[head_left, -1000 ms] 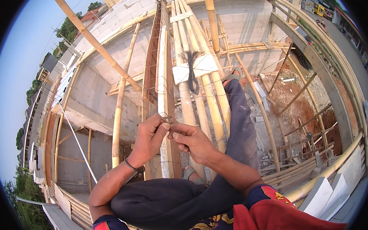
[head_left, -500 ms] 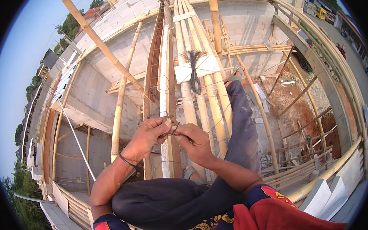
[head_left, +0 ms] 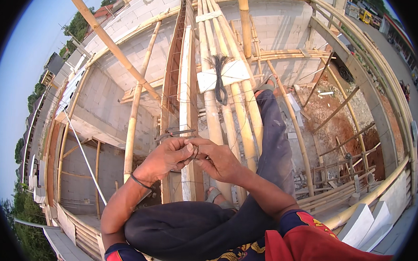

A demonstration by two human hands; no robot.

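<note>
My left hand (head_left: pixel 166 157) and my right hand (head_left: pixel 218 161) meet over the narrow wooden formwork (head_left: pixel 188 94). Both are closed in a pinch on a short dark tie wire (head_left: pixel 196 151), which shows bent between their fingertips. Just beyond my left fingers lies a dark metal piece (head_left: pixel 174 132) with rod-like ends; I cannot tell whether it is a tool or bent bar, or whether the hand touches it. Farther ahead, a looped bundle of dark tie wire (head_left: pixel 220 84) rests on a white board (head_left: pixel 237 75) across the bamboo poles.
Bamboo poles (head_left: pixel 241 118) form a walkway under my feet and right leg. A long rebar cage (head_left: pixel 174 63) runs inside the formwork. A slanted bamboo pole (head_left: pixel 108 40) crosses at the left. Below right lie a rubble-strewn floor (head_left: pixel 329 107) and block walls (head_left: pixel 288 22).
My right fingers have moved up and left, closer against my left hand, and the wire shows bent downward between them. More of the dark metal piece shows beyond my left hand.
</note>
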